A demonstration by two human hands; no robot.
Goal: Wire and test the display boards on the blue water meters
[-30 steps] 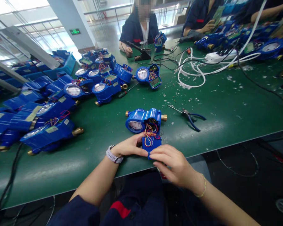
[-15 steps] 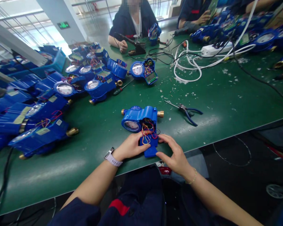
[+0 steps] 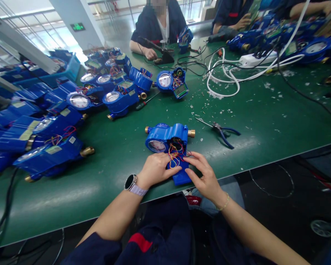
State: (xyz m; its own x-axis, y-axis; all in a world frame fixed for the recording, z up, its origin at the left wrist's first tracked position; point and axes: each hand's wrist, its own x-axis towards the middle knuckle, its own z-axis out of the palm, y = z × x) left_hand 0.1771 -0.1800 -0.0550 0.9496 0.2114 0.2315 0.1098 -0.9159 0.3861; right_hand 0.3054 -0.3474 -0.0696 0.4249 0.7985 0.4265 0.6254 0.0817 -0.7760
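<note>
A blue water meter [image 3: 168,133] with brass ends lies on the green table in front of me, its wiring compartment open toward me. Red, yellow and dark wires [image 3: 174,156] run from it to a blue cover [image 3: 182,179] near the table edge. My left hand [image 3: 154,170] is closed on the cover's left side, thumb across it and fingers by the wires. On the other side, my right hand [image 3: 205,178] has its fingertips against the cover's upper right edge, with the thumb near its right side. The cover's far part is partly hidden by fingers and wires.
Cutting pliers [image 3: 223,133] and a thin metal rod lie right of the meter. Many blue meters [image 3: 52,154] crowd the left. Another opened meter [image 3: 165,80] and a screwdriver [image 3: 141,106] lie beyond. White cable [image 3: 237,86] loops at back right. Co-workers [image 3: 157,25] sit opposite.
The blue cover has turned, and more of its flat face shows between my hands. My right thumb has shifted up along its edge. The whole view has moved slightly.
</note>
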